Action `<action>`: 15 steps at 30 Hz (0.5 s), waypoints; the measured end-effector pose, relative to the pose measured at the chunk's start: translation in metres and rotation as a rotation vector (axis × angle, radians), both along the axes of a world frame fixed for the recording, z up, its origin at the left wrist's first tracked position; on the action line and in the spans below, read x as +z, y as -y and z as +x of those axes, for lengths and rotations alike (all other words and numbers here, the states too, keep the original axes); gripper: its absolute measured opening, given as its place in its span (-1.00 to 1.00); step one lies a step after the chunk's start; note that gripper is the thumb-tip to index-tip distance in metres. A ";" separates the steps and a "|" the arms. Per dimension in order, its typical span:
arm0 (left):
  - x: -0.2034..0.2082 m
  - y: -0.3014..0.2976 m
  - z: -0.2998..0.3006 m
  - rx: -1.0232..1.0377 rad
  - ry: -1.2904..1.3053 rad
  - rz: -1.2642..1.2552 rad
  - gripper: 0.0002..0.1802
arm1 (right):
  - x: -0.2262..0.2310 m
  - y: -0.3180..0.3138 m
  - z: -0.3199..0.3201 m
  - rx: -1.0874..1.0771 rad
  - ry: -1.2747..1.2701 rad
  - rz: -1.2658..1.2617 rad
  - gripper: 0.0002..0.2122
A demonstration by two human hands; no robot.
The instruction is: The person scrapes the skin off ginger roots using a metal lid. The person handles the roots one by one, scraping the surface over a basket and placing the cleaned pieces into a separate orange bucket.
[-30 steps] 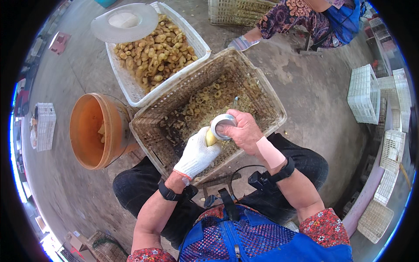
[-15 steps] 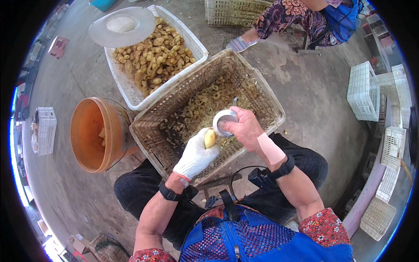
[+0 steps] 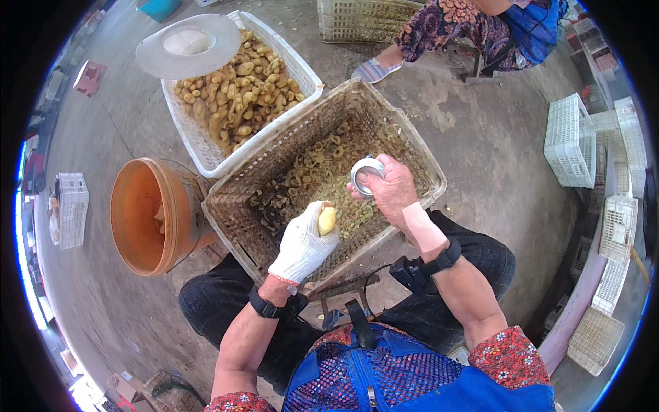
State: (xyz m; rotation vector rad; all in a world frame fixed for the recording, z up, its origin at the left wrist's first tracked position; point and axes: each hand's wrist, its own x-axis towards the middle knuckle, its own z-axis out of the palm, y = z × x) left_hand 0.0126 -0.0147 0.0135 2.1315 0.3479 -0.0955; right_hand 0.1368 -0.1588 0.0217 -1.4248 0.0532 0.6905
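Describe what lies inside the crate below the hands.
The crate holds pale and brownish scraps, some ring-shaped. The left hand and right hand hide part of it; anything under the top layer is covered.

Hands (image 3: 301,240) above crate (image 3: 274,163), yellow tuber (image 3: 327,221), metal ring (image 3: 355,178)

white glove (image 3: 296,248), orange hem (image 3: 283,279) | black wrist straps (image 3: 266,307) | red floral sleeves (image 3: 511,353) | blue zipped garment (image 3: 395,381) | dark trousers (image 3: 221,294)

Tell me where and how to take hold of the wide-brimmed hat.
I'd take the hat by the left edge of its brim, coming in from the left with thumb above and fingers below: the brim is broad and there it juts past the white crate, likely leaving room underneath.
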 end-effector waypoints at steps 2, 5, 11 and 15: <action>-0.001 -0.002 -0.001 -0.004 0.014 0.136 -0.66 | 0.010 0.000 -0.001 0.236 0.151 -0.096 -0.91; -0.004 -0.003 -0.003 -0.060 0.047 0.363 -0.69 | 0.015 -0.005 -0.018 0.494 0.324 -0.174 -0.89; 0.004 0.000 -0.003 -0.106 0.056 0.572 -0.67 | -0.008 -0.008 -0.029 0.426 0.669 -0.468 -0.88; 0.004 -0.009 0.002 -0.085 0.105 0.590 -0.67 | -0.027 0.004 -0.003 0.306 0.479 -0.420 -0.85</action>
